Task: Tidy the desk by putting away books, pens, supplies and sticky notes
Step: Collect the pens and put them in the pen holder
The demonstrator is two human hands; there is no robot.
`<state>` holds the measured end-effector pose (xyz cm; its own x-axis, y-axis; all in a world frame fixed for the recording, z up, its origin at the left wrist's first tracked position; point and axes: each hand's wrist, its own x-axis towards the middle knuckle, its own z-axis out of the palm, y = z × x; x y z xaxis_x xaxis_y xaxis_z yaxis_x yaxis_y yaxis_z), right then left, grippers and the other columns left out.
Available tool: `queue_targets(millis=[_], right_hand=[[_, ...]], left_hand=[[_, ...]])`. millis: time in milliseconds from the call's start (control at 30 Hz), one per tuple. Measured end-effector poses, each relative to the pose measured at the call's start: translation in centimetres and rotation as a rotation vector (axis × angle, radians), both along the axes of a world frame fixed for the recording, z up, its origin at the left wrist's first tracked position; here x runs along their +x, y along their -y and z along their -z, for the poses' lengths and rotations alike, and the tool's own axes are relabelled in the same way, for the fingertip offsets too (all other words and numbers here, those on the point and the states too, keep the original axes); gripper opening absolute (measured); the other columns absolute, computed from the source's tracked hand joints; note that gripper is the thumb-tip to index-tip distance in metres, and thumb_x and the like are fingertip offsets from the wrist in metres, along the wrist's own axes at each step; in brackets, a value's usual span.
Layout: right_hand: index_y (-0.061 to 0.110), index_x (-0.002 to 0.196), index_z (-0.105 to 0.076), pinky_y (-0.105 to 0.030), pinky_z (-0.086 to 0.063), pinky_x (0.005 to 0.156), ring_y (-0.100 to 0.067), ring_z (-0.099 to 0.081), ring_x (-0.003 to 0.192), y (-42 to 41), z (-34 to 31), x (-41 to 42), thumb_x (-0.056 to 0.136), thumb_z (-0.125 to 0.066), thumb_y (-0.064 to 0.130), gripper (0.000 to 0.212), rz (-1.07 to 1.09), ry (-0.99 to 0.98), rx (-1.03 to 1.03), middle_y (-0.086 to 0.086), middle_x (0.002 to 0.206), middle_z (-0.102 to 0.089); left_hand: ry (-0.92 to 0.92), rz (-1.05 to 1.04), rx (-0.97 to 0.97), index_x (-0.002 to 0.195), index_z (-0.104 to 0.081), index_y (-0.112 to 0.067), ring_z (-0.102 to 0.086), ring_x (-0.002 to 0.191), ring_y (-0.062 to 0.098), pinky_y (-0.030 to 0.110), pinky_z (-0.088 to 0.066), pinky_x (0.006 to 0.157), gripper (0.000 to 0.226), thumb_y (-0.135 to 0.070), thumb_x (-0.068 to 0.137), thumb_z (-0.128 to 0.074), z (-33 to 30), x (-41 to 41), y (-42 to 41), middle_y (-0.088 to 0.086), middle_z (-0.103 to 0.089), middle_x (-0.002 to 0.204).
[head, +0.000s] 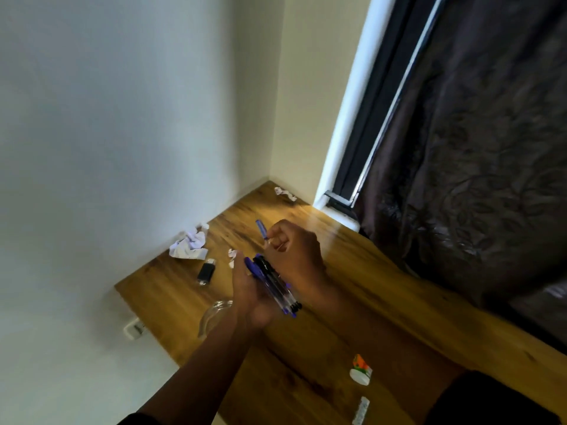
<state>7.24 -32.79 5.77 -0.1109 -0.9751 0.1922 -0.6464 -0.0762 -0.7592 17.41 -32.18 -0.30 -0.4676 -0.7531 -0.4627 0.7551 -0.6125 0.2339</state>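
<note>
The bundle of pens (274, 285) — clear barrels with blue and black caps — lies across the palm of the left hand (250, 297), which is closed around it above the middle of the desk (383, 305). Just beyond it the right hand (293, 251) is curled tight on one more blue pen (261, 230), whose capped end sticks up toward the far corner of the desk.

The step in hand looks like gathering pens into one bunch. To do it well, the single pen should be laid alongside the others with its cap pointing the same way, and the left fingers should loosen only enough to let it in, or the smooth barrels may slide out at the lower end.

A clear glass or plastic vessel (214, 314) stands near the left edge, partly hidden by the left forearm; what it holds, if anything, cannot be made out. It may serve as the pen holder, but that is a guess.

Other clutter waits — crumpled paper (188, 245) against the wall at the left edge, a smaller scrap (285, 194) in the far corner, a small black object (206, 273) near the paper, and a little white bottle with an orange label (360, 369) lying toward the near edge with a white tube (361, 410) just below it.
</note>
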Motion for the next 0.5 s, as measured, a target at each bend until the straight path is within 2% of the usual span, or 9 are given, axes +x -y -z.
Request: queue_targets(millis=[33, 67, 100, 167, 233, 300, 367, 433, 500], right_hand=[[0.024, 0.090, -0.068, -0.036, -0.059, 0.067, -0.010, -0.067, 0.073, -1.1, 0.0, -0.6, 0.083, -0.073, 0.020, 0.010, 0.006, -0.095, -0.051, 0.008, 0.081, -0.070], [0.024, 0.091, -0.068, -0.036, -0.057, 0.068, -0.014, -0.066, 0.076, -2.1, -0.1, -1.2, 0.083, -0.071, 0.021, 0.009, 0.012, -0.192, -0.093, 0.006, 0.084, -0.070], [0.024, 0.093, -0.069, -0.035, -0.056, 0.070, -0.017, -0.066, 0.079, -2.9, 0.1, -1.8, 0.083, -0.070, 0.023, 0.010, 0.020, -0.289, -0.109, 0.005, 0.087, -0.070], [0.028, 0.097, -0.069, -0.037, -0.051, 0.076, -0.021, -0.064, 0.085, -4.2, 0.5, -3.5, 0.084, -0.068, 0.029, 0.013, 0.064, -0.475, -0.095, 0.005, 0.092, -0.069], [0.030, 0.095, -0.071, -0.037, -0.045, 0.075, -0.021, -0.060, 0.085, -5.1, 1.1, -5.3, 0.084, -0.063, 0.033, 0.013, 0.125, -0.585, -0.083, 0.006, 0.090, -0.067], [0.029, 0.088, -0.071, -0.034, -0.037, 0.068, -0.022, -0.057, 0.082, -5.9, 1.8, -6.9, 0.084, -0.059, 0.035, 0.014, 0.155, -0.603, -0.092, 0.006, 0.085, -0.064], [0.028, 0.088, -0.071, -0.035, -0.035, 0.067, -0.021, -0.055, 0.083, -7.1, 2.6, -8.4, 0.087, -0.055, 0.036, 0.018, 0.173, -0.588, -0.106, 0.007, 0.086, -0.063], [0.031, 0.096, -0.071, -0.036, -0.038, 0.072, -0.018, -0.052, 0.090, -9.1, 3.0, -9.7, 0.089, -0.052, 0.037, 0.021, 0.264, -0.526, -0.146, 0.008, 0.095, -0.062], [0.035, 0.108, -0.068, -0.036, -0.040, 0.084, -0.015, -0.050, 0.104, -11.6, 3.3, -11.4, 0.090, -0.054, 0.041, 0.024, 0.433, -0.422, -0.180, 0.009, 0.109, -0.060]], left_hand=[[-0.028, 0.009, -0.008, 0.138, -0.062, -0.014, -0.053, 0.135, 0.033, 0.046, -0.038, 0.115, 0.085, -0.078, 0.082, -0.055, -0.9, -1.0, -0.4, 0.015, -0.059, 0.143], [-0.040, 0.003, -0.019, 0.141, -0.059, -0.017, -0.052, 0.137, 0.031, 0.045, -0.036, 0.117, 0.084, -0.078, 0.084, -0.051, -1.7, -2.0, -0.7, 0.013, -0.057, 0.145], [-0.034, 0.001, -0.035, 0.136, -0.063, -0.017, -0.058, 0.131, 0.029, 0.043, -0.042, 0.113, 0.081, -0.079, 0.087, -0.046, -2.3, -2.8, -1.0, 0.013, -0.063, 0.138], [-0.011, 0.036, -0.068, 0.108, -0.072, -0.014, -0.071, 0.102, 0.026, 0.039, -0.054, 0.096, 0.074, -0.079, 0.088, -0.043, -3.3, -4.7, -1.7, 0.012, -0.073, 0.107], [0.051, 0.076, -0.067, 0.088, -0.072, -0.013, -0.068, 0.090, 0.023, 0.039, -0.050, 0.091, 0.063, -0.071, 0.091, -0.048, -3.8, -6.5, -2.2, 0.009, -0.070, 0.087], [0.091, 0.161, -0.066, 0.084, -0.066, -0.014, -0.063, 0.090, 0.020, 0.034, -0.044, 0.093, 0.048, -0.058, 0.094, -0.053, -3.6, -8.6, -2.5, 0.006, -0.063, 0.084], [0.117, 0.228, -0.066, 0.083, -0.059, -0.015, -0.062, 0.081, 0.017, 0.030, -0.047, 0.084, 0.035, -0.047, 0.094, -0.053, -3.6, -10.7, -3.2, 0.004, -0.059, 0.078], [0.167, 0.270, -0.065, 0.081, -0.059, -0.012, -0.067, 0.067, 0.019, 0.027, -0.056, 0.066, 0.037, -0.042, 0.100, -0.047, -3.2, -12.4, -3.8, 0.006, -0.063, 0.069], [0.237, 0.301, -0.070, 0.084, -0.062, -0.011, -0.067, 0.066, 0.022, 0.028, -0.056, 0.063, 0.038, -0.041, 0.102, -0.047, -3.2, -14.3, -4.9, 0.008, -0.065, 0.071]])
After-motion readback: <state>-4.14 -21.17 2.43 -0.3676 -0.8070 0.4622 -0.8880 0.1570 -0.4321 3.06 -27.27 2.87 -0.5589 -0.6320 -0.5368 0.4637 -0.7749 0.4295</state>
